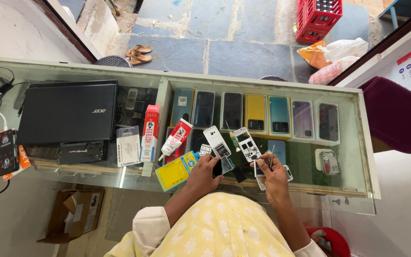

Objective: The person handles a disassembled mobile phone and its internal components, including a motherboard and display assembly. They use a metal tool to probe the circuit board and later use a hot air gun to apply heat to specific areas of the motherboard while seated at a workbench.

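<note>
On the glass counter (305, 162), the left hand (205, 172) closes on a small black phone part (218, 167); the right hand (272, 175) pinches a thin metal tool (271, 156) over the white keypad-phone frame (246, 143). Phone opened; parts remain separated, unassembled.

Both forearms stretched forward from short yellow sleeves, elbows bent, wrists close together. Left hand (204, 172) turned palm down, fingers curled in a loose grip, thumb toward the right. Right hand (273, 175) just beside it, fingers bent and pinched, knuckles up, thumb tip pressed forward.
</note>
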